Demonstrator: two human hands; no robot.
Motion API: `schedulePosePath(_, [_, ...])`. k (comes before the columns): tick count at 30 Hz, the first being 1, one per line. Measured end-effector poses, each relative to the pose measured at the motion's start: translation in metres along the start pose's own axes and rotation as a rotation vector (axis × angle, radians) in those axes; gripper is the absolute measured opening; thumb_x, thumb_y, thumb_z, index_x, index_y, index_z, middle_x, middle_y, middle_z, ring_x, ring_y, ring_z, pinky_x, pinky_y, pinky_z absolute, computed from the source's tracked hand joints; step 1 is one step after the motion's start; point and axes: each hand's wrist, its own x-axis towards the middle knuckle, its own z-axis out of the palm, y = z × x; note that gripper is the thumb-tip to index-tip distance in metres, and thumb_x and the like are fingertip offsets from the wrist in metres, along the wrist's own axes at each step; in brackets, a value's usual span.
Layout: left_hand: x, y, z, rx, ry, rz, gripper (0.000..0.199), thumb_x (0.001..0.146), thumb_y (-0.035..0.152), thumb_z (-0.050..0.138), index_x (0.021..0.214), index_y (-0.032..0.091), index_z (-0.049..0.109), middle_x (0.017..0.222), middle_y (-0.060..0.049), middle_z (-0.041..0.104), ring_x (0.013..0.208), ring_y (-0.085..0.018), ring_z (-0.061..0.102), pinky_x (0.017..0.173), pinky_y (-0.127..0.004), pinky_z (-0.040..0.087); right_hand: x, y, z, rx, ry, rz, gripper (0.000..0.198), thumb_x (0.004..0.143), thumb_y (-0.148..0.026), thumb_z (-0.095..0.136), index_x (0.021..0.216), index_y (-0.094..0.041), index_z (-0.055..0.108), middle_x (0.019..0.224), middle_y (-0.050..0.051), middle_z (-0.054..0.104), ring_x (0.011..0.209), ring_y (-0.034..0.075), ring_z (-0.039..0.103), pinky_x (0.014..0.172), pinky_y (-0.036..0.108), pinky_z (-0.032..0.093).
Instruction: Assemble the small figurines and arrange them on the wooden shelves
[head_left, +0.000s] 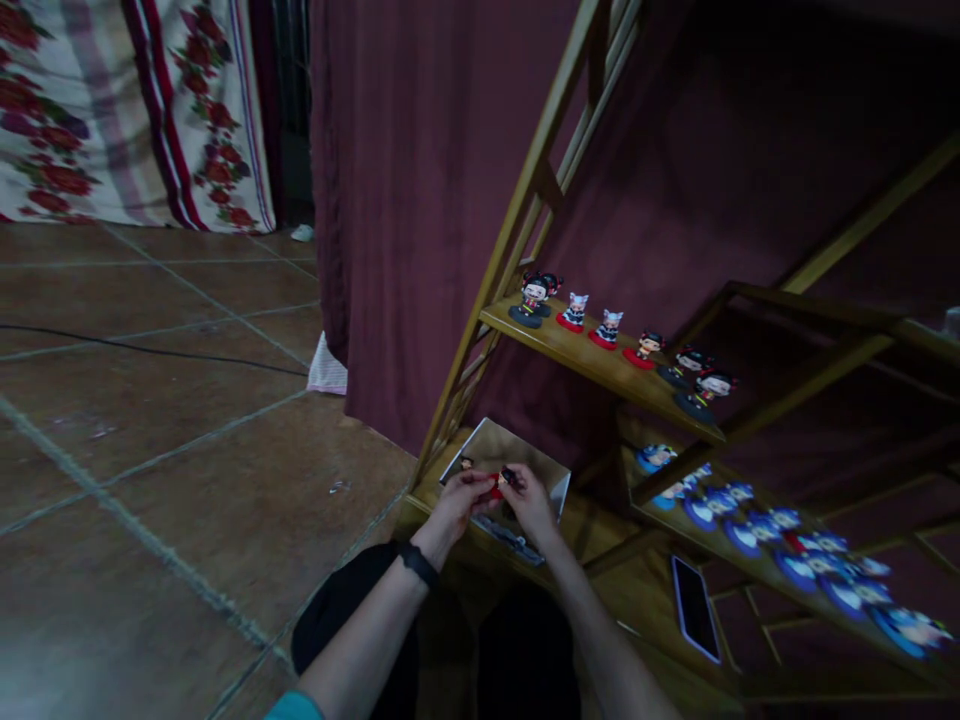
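Note:
Above an open white box (556, 484) on the lowest shelf, both my hands hold one small figurine (504, 481) with black hair and a red base. My left hand (460, 502), with a dark band on its wrist, pinches the red base side. The fingers of my right hand (531, 505) close on the dark-haired head side. Inside the box, another dark-haired figurine (466, 463) shows near the left wall. Other contents lie low in the box, mostly hidden by my hands.
On the wooden shelf (600, 372) above stand several figurines (576, 311) on red or dark bases. Blue and white figurines (757, 530) line a shelf to the right. A phone (696, 608) lies on the lowest shelf. A cable (150, 347) crosses the tiled floor.

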Motion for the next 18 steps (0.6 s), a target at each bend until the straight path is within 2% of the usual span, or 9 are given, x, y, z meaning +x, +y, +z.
schedulePosePath(4, [-0.022, 0.001, 0.008, -0.017, 0.036, -0.006, 0.015, 0.065, 0.006, 0.066, 0.077, 0.012, 0.059, 0.066, -0.005, 0.067, 0.056, -0.012, 0.063, 0.059, -0.025, 0.054, -0.015, -0.012, -0.001, 0.110, -0.007, 0.025, 0.035, 0.070, -0.028, 0.059, 0.105, -0.023, 0.057, 0.089, 0.003, 0.067, 0.075, 0.016, 0.062, 0.069, 0.030, 0.051])
schedulePosePath(9, [-0.057, 0.001, 0.027, -0.062, 0.073, 0.034, 0.018, 0.065, 0.006, 0.066, 0.079, 0.013, 0.057, 0.064, -0.003, 0.066, 0.055, -0.012, 0.063, 0.061, -0.028, 0.055, -0.037, -0.042, -0.006, 0.318, 0.031, 0.015, 0.033, 0.071, -0.030, 0.060, 0.103, -0.022, 0.058, 0.097, 0.005, 0.066, 0.088, 0.019, 0.062, 0.080, 0.034, 0.049])
schedulePosePath(13, [-0.086, -0.001, 0.044, -0.063, 0.076, 0.103, 0.020, 0.066, 0.008, 0.066, 0.081, 0.014, 0.055, 0.063, -0.002, 0.065, 0.052, -0.011, 0.062, 0.063, -0.029, 0.055, -0.059, -0.068, -0.011, 0.475, 0.052, 0.052, 0.029, 0.071, -0.034, 0.062, 0.097, -0.021, 0.060, 0.098, 0.005, 0.067, 0.091, 0.019, 0.061, 0.084, 0.036, 0.048])
schedulePosePath(18, [-0.123, -0.006, 0.066, -0.015, 0.100, 0.241, 0.023, 0.065, 0.010, 0.067, 0.082, 0.015, 0.052, 0.065, -0.001, 0.064, 0.054, -0.011, 0.061, 0.063, -0.031, 0.055, -0.090, -0.093, -0.023, 0.677, 0.093, 0.106, 0.024, 0.070, -0.037, 0.063, 0.087, -0.020, 0.060, 0.087, 0.003, 0.068, 0.083, 0.018, 0.062, 0.080, 0.035, 0.048])
